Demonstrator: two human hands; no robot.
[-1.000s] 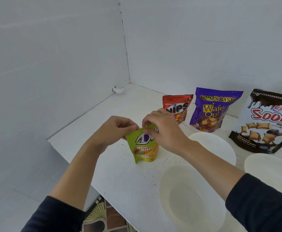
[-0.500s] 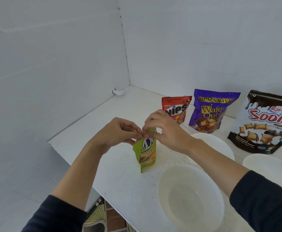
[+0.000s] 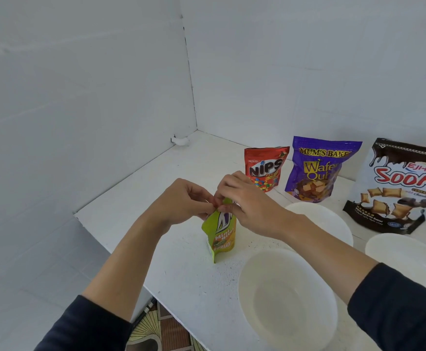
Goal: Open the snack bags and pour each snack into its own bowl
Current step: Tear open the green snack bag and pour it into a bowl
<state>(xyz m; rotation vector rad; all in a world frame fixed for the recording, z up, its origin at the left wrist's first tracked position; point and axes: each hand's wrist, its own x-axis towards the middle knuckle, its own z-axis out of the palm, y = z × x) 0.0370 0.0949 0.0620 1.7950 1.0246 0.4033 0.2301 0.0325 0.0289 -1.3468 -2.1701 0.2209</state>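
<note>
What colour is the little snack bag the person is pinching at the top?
The small bag is lime green with orange-yellow near its bottom, shown in the head view.

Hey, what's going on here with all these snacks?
A person is pinching the top of a small green bag with the left hand and right hand, apparently to tear it open. The red bag, purple bag and brown bag stand by the wall. Of the white bowls nearby, the nearest bowl is empty.
</note>
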